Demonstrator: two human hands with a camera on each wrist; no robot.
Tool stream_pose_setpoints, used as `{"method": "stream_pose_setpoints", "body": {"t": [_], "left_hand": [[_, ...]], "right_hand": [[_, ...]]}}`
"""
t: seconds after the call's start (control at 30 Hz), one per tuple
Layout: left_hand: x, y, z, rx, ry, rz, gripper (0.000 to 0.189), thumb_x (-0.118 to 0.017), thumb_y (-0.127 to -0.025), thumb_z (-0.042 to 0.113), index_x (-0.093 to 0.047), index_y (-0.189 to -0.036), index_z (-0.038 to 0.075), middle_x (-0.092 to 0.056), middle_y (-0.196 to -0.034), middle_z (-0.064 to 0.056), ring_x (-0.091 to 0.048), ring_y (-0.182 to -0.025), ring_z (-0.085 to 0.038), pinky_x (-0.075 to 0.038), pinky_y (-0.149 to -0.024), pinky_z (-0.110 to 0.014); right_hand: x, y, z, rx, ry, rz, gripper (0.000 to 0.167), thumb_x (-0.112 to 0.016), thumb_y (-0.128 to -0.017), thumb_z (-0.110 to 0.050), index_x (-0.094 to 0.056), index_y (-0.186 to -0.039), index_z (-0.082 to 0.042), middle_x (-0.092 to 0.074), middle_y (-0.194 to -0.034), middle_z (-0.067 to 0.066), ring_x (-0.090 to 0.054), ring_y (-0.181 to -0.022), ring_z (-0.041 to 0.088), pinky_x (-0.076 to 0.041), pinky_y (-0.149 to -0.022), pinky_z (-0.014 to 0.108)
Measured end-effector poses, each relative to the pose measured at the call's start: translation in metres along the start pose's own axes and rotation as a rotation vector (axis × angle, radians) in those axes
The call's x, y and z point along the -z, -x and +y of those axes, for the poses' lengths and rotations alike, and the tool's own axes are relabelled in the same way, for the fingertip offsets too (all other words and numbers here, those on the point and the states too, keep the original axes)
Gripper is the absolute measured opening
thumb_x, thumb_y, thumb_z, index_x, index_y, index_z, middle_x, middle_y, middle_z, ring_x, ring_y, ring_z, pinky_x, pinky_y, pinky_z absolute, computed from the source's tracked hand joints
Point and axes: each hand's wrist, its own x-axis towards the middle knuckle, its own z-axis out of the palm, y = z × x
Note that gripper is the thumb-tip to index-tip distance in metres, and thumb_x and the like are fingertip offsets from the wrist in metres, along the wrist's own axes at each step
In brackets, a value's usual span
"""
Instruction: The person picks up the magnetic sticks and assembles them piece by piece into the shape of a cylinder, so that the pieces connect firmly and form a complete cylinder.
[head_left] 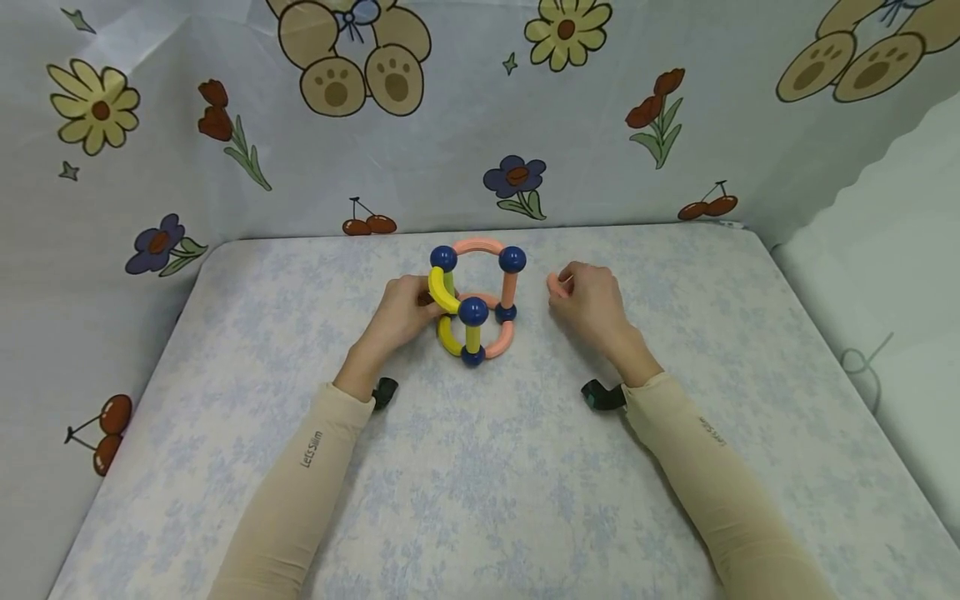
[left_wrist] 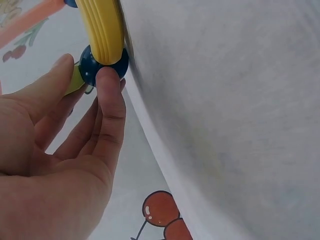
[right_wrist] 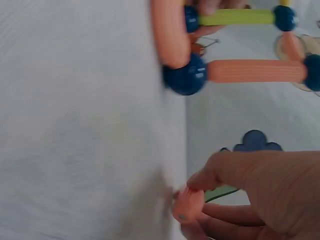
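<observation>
A frame of magnetic rods and blue balls [head_left: 473, 312] stands on the table. Curved pink rods [head_left: 480, 246] and curved yellow rods [head_left: 441, 292] form its top and bottom rings, joined by straight uprights. At its left side my left hand [head_left: 393, 317] pinches a lower blue ball [left_wrist: 89, 67], where a yellow curved rod [left_wrist: 104, 35] and a green upright [left_wrist: 75, 81] meet. To the right, apart from the frame, my right hand [head_left: 591, 304] pinches a short pink rod [right_wrist: 189, 204] between thumb and fingers. Much of that rod is hidden by the hand.
The patterned tabletop [head_left: 480, 483] ends at the back against a hanging cloth [head_left: 427, 167] printed with flowers, cherries and bears. On the right, a thin cord [head_left: 866, 364] lies against white cloth beyond the table edge. Dark straps [head_left: 602, 396] show at both wrists.
</observation>
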Motion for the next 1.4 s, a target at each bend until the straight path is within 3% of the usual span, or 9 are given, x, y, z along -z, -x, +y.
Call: {"method": "stream_pose_setpoints", "body": {"t": [0.1,0.27,0.37,0.57,0.77,1.07,1.2,1.4], "left_hand": [[0.000,0.000,0.000,0.013,-0.008,0.014,0.014,-0.075,-0.100,0.017,-0.078,-0.111,0.009,-0.078,-0.104,-0.012,-0.073,-0.095,-0.028,-0.060,-0.086,-0.043],[0.000,-0.001,-0.002,0.035,-0.010,0.053,0.016,-0.076,-0.099,0.020,-0.078,-0.110,0.009,-0.078,-0.099,-0.012,-0.072,-0.089,-0.027,-0.060,-0.080,-0.041],[0.000,0.000,-0.003,0.052,-0.002,0.070,0.018,-0.076,-0.100,0.021,-0.077,-0.110,0.007,-0.077,-0.098,-0.012,-0.070,-0.086,-0.026,-0.057,-0.076,-0.039],[0.001,0.001,-0.004,0.075,0.013,0.081,0.019,-0.075,-0.101,0.022,-0.076,-0.111,0.005,-0.077,-0.099,-0.012,-0.068,-0.084,-0.025,-0.055,-0.073,-0.036],[0.002,0.002,-0.003,0.073,0.007,0.075,0.019,-0.075,-0.101,0.022,-0.076,-0.112,0.006,-0.077,-0.101,-0.012,-0.069,-0.084,-0.025,-0.055,-0.073,-0.035],[0.002,0.001,-0.002,0.063,0.003,0.073,0.020,-0.075,-0.100,0.023,-0.076,-0.112,0.006,-0.077,-0.102,-0.011,-0.070,-0.085,-0.024,-0.056,-0.073,-0.036],[0.001,0.001,-0.002,0.074,0.000,0.074,0.022,-0.075,-0.101,0.023,-0.076,-0.113,0.005,-0.077,-0.101,-0.012,-0.071,-0.086,-0.025,-0.057,-0.073,-0.036],[0.002,0.002,-0.002,0.083,0.004,0.068,0.023,-0.075,-0.100,0.023,-0.076,-0.114,0.004,-0.077,-0.102,-0.013,-0.071,-0.086,-0.025,-0.057,-0.074,-0.037]], "right_hand": [[0.019,-0.001,-0.006,-0.106,-0.174,-0.164,0.035,-0.071,-0.098,-0.030,-0.074,-0.115,0.001,-0.078,-0.092,0.015,-0.070,-0.076,0.024,-0.055,-0.072,0.038],[0.048,-0.006,-0.008,-0.226,-0.666,-0.415,0.046,-0.071,-0.099,-0.018,-0.061,-0.137,0.005,-0.078,-0.106,0.009,-0.075,-0.092,0.015,-0.060,-0.091,0.033],[0.055,-0.005,-0.012,-0.201,-0.887,-0.547,0.043,-0.065,-0.103,-0.010,-0.055,-0.140,0.010,-0.077,-0.107,0.006,-0.077,-0.098,0.017,-0.060,-0.096,0.033],[0.050,0.000,-0.030,-0.145,-1.169,-0.722,0.032,-0.059,-0.105,-0.005,-0.059,-0.134,0.009,-0.077,-0.106,0.008,-0.076,-0.102,0.019,-0.057,-0.102,0.038],[0.041,0.007,-0.046,-0.224,-1.377,-0.749,0.047,-0.058,-0.105,0.000,-0.044,-0.148,0.014,-0.072,-0.124,0.014,-0.076,-0.107,0.020,-0.057,-0.102,0.035],[0.034,0.010,-0.053,-0.379,-1.552,-0.699,0.058,-0.056,-0.106,0.002,-0.033,-0.159,0.009,-0.062,-0.139,0.014,-0.071,-0.121,0.024,-0.053,-0.107,0.033],[0.032,0.011,-0.055,-0.411,-1.572,-0.687,0.058,-0.053,-0.108,0.002,-0.031,-0.161,0.006,-0.061,-0.141,0.012,-0.071,-0.123,0.022,-0.053,-0.107,0.032],[0.027,0.013,-0.058,-0.385,-1.556,-0.697,0.055,-0.054,-0.108,0.000,-0.035,-0.160,0.005,-0.068,-0.132,0.011,-0.071,-0.120,0.018,-0.054,-0.104,0.028]]}}
